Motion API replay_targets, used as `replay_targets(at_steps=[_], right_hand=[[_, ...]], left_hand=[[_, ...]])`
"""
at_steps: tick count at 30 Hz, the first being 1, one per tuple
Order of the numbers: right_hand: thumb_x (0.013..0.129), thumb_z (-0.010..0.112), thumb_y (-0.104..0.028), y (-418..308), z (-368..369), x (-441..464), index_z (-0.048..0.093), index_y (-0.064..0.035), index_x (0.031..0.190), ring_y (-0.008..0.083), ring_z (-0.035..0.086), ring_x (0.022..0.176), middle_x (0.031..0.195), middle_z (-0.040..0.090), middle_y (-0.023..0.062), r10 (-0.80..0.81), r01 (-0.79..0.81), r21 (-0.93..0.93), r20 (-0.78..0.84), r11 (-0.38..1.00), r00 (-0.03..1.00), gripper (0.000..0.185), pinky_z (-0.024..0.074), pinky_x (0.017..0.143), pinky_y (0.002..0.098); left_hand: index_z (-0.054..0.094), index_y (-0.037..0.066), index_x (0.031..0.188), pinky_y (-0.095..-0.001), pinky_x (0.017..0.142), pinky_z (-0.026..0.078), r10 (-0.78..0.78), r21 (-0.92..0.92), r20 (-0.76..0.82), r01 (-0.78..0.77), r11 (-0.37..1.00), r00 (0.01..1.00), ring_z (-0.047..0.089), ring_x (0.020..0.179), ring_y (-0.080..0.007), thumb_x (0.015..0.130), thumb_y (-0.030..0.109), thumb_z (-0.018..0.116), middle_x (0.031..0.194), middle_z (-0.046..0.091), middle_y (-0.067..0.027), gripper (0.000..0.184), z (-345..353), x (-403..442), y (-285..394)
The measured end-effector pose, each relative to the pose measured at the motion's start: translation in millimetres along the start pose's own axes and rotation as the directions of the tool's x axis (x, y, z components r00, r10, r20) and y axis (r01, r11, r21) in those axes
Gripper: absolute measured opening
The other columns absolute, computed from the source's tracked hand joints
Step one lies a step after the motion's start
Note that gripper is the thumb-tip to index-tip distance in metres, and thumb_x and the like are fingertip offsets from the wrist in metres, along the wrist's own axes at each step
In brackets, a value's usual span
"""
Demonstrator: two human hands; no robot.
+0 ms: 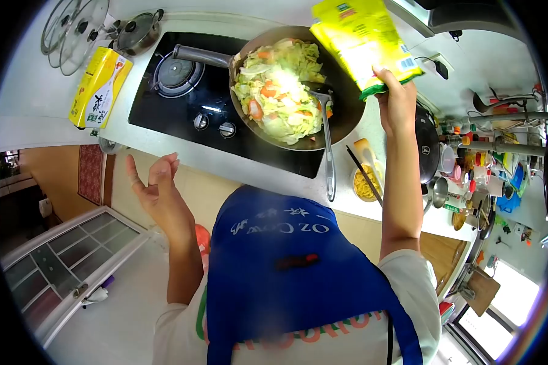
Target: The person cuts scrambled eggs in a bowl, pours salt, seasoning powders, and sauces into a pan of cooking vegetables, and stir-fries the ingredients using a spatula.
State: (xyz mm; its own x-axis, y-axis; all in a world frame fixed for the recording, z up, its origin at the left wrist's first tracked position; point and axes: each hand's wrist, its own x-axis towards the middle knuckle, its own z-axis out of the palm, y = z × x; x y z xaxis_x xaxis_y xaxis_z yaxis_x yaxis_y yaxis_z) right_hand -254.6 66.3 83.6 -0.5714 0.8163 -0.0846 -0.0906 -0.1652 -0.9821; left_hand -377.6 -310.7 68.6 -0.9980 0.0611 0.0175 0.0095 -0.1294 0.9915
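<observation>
Right hand (399, 100) grips the yellow bag (362, 42) near its green edge, beside and partly over the wok (347, 118) as viewed; the wok, on the black cooktop (164, 115), contains chopped cabbage (277, 91) and a metal spatula (329, 155); left hand (157, 187) is empty, fingers loosely spread, near the counter's front edge.

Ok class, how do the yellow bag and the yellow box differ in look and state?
The yellow bag is held up in the right hand; the yellow box rests beside the stove, untouched. The bag looks soft, whereas the box has straight, stiff-looking edges. The bag has a green edge; the box shows a white spoon-shaped design. Both are printed and mostly yellow.
</observation>
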Motion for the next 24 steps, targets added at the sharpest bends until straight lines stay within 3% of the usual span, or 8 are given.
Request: replay_targets(at_steps=[8,12,13,17,20,24], right_hand=[[0.083,0.074,-0.012,-1,13,10,0.066,0.0008,0.101,0.0145,0.067,0.077,0.093,0.07,0.0068,-0.008,0.001,-0.146,-0.046,0.989,0.999,0.023,0.0533,0.067,0.0283],[0.085,0.073,-0.013,-5,13,6,0.065,0.0004,0.106,0.0124,0.067,0.077,0.096,0.07,0.0057,-0.027,0.021,-0.086,-0.063,0.996,0.998,0.026,0.0523,0.066,0.026],[0.086,0.072,-0.011,-7,10,4,0.063,-0.0009,0.113,0.0128,0.067,0.085,0.099,0.069,0.0047,0.009,-0.014,-0.08,-0.062,0.997,0.998,0.031,0.0537,0.072,0.0266],[0.086,0.072,-0.009,-14,6,-10,0.062,0.0009,0.115,0.0134,0.067,0.09,0.102,0.069,0.0052,-0.004,-0.005,-0.099,-0.084,0.995,0.996,0.033,0.0531,0.079,0.0276],[0.084,0.074,-0.011,-19,6,-20,0.066,0.0011,0.108,0.0115,0.066,0.079,0.095,0.069,0.0046,-0.018,0.003,-0.131,-0.114,0.991,0.993,0.028,0.0517,0.069,0.0259],[0.084,0.073,-0.008,-21,-3,-35,0.067,0.0024,0.104,0.0122,0.066,0.08,0.092,0.069,0.0054,-0.013,-0.007,-0.146,-0.133,0.989,0.991,0.024,0.0507,0.07,0.0255]], left_hand=[[0.016,0.001,0.157,-0.0346,0.098,0.046,0.036,0.076,0.104,-0.044,0.996,0.994,0.062,0.097,-0.0186,0.099,0.006,0.059,0.103,0.068,-0.016,0.072,17,16,6],[0.014,0.002,0.157,-0.0333,0.098,0.046,0.026,0.061,0.129,-0.034,0.998,0.991,0.064,0.096,-0.0181,0.098,0.004,0.06,0.1,0.069,-0.0149,0.075,21,21,8],[0.013,0.001,0.157,-0.0328,0.098,0.046,0.017,0.058,0.131,-0.025,0.998,0.991,0.064,0.096,-0.0181,0.097,0.003,0.06,0.099,0.07,-0.0146,0.076,21,22,8],[0.014,0.002,0.157,-0.0328,0.097,0.047,0.0,0.067,0.145,-0.01,0.998,0.989,0.065,0.095,-0.0185,0.097,0.003,0.06,0.099,0.07,-0.0154,0.075,25,26,5],[0.014,0.002,0.157,-0.0332,0.096,0.048,0.008,0.064,0.175,-0.02,0.998,0.985,0.066,0.095,-0.0192,0.098,0.003,0.06,0.099,0.07,-0.0161,0.076,31,30,3],[0.013,0.002,0.157,-0.034,0.096,0.049,0.028,0.074,0.209,-0.044,0.996,0.978,0.066,0.095,-0.0198,0.098,0.004,0.06,0.098,0.07,-0.0161,0.075,36,32,0]])
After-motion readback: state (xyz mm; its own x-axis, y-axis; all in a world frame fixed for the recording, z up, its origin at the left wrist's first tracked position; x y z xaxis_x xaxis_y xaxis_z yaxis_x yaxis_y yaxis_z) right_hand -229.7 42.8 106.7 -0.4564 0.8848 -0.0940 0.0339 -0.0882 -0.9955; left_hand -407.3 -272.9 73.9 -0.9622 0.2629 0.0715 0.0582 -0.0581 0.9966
